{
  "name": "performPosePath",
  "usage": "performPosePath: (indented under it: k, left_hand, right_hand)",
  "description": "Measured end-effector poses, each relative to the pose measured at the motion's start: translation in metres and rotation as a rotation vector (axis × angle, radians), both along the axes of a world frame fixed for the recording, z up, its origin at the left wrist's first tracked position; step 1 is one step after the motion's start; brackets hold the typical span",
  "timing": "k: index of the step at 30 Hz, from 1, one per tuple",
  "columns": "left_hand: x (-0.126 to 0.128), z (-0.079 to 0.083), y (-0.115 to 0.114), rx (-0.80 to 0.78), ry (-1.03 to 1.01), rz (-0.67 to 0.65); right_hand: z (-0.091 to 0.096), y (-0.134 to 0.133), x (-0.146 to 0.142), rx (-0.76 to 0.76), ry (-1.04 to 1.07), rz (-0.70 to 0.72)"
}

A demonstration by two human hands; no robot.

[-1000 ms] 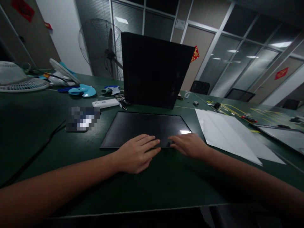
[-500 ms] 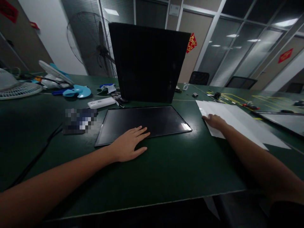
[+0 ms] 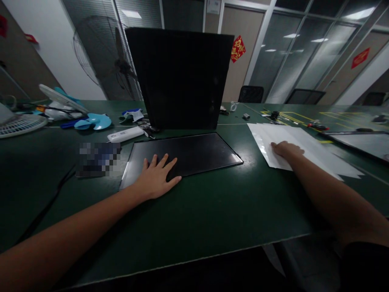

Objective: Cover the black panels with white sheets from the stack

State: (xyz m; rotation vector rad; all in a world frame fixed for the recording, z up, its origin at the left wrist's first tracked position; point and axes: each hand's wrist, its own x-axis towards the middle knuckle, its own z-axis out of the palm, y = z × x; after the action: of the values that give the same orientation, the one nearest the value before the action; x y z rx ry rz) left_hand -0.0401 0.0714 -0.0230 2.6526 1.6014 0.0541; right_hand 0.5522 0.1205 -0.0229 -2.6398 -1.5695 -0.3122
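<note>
My left hand (image 3: 156,178) lies palm down with its fingers spread over the near left part of a dark flat display panel (image 3: 194,152). The panel lies face up and has a thin black frame. My right hand (image 3: 287,149) rests on a stack of white sheets (image 3: 313,142) to the right, its thumb stretched toward the left edge and its other fingers partly hidden and loosely bent. No sheet is lifted off the stack. Behind the panel stands a large black upright board (image 3: 182,77).
A white stick-shaped device (image 3: 126,134) and a blurred-out item (image 3: 97,159) with a dark cable lie left of the panel. Fan parts with blue blades (image 3: 94,121) sit at the back left. Another framed panel (image 3: 361,142) lies far right on the green table (image 3: 194,227).
My right hand has slid from the sheets' left edge inward onto their top. My left hand has shifted left on the panel, its fingers spread wider. The view has moved slightly.
</note>
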Motion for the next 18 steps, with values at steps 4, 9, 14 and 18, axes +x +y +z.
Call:
performPosePath:
  k: [4,9,14,18]
  left_hand:
    - [-0.001,0.004,-0.001,-0.05,0.034,-0.039]
    - [-0.001,0.01,-0.005,-0.084,0.075,-0.074]
    - [-0.001,0.014,-0.009,-0.104,0.084,-0.133]
    - [-0.003,0.015,-0.007,-0.118,0.075,-0.185]
  right_hand:
    - [0.001,0.004,-0.009,-0.068,0.069,-0.21]
    - [0.006,0.004,-0.023,-0.111,0.078,-0.221]
    - [0.019,-0.006,-0.028,-0.047,0.025,-0.173]
    - [0.034,-0.014,-0.047,0.086,-0.035,-0.124]
